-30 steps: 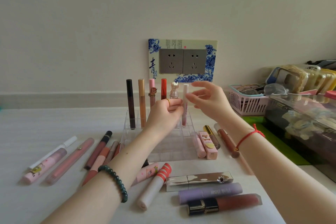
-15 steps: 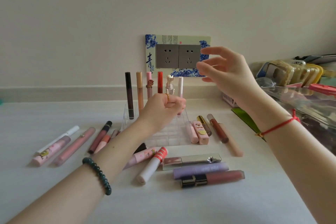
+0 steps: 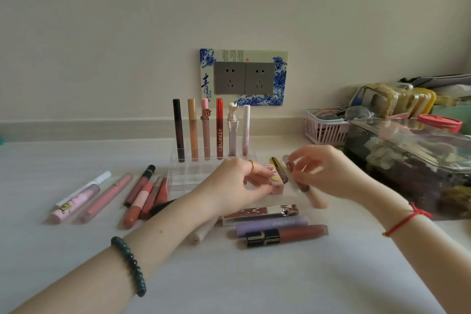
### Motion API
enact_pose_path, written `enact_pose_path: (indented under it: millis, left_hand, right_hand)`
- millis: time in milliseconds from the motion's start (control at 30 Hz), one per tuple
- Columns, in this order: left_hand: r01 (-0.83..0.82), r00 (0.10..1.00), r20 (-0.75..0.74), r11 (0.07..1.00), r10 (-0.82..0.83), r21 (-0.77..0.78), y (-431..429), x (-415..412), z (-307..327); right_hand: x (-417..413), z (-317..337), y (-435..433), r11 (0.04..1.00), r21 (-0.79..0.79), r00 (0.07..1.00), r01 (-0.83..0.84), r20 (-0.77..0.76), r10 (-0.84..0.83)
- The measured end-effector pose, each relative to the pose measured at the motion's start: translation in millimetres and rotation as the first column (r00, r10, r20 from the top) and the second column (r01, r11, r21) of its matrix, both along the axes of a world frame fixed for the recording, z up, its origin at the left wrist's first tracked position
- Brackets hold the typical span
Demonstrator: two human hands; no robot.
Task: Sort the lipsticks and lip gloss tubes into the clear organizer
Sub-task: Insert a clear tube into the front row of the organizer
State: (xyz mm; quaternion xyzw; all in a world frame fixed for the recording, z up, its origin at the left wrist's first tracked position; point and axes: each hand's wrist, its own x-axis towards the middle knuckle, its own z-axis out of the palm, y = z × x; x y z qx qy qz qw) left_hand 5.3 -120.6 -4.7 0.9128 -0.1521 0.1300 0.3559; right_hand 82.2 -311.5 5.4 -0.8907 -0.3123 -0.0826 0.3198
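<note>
Work surface: white tabletop [image 3: 76,262] against a cream wall with a double socket [image 3: 244,78] in a blue-and-white surround.

The clear organizer [image 3: 193,173] stands at the centre rear of the tabletop. Its back row holds six upright tubes, left to right: dark brown tube [image 3: 178,130], tan tube [image 3: 193,130], pink tube with charm [image 3: 205,132], red COLORKEY tube [image 3: 219,132], pale figurine-capped tube [image 3: 232,132], white-capped tube [image 3: 246,130]. The front compartments show no contents.

Loose tubes lie flat on three sides of the organizer: a group on the left [image 3: 107,196]; in front, a mirror-finish lipstick [image 3: 260,211], lilac tube [image 3: 271,225] and black-and-gold gloss [image 3: 285,236]; on the right, a pink square lipstick [image 3: 276,182], gold-capped tube [image 3: 279,169] and brown-red gloss tube [image 3: 293,173].

Left hand [image 3: 237,183]: fingers curled, tips against the pink square lipstick. Whether it is gripped cannot be told.

Right hand [image 3: 328,173]: blurred, fingers curled over the brown-red gloss tube. Grip cannot be told.

A pink basket [image 3: 323,131] and a clear bag [image 3: 407,160] sit at the right edge.
</note>
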Motion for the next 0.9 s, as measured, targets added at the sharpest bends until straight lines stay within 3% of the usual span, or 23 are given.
enact_pose_path:
  millis: [233,500,733,900]
  left_hand:
    - [0.046,0.991,-0.135,0.979,-0.019,0.200,11.7,-8.4,-11.0]
    - [0.088,0.985,-0.163,0.966,-0.049,0.242,18.2,-12.3,-10.7]
    - [0.104,0.994,0.003,0.987,-0.105,0.126,16.3,-16.1,1.2]
    - [0.071,0.982,0.172,0.995,-0.081,0.066,31.8,-20.7,29.5]
  right_hand:
    - [-11.5,-9.7,9.2,0.948,-0.172,0.960,-0.268,-0.131,0.248]
    - [-15.2,-13.1,13.1,0.917,-0.259,0.949,-0.304,-0.165,0.268]
    - [-22.4,-4.6,17.5,0.919,-0.233,0.948,-0.317,-0.108,0.299]
    - [-29.5,11.7,32.2,0.943,-0.150,0.947,-0.297,0.083,0.311]
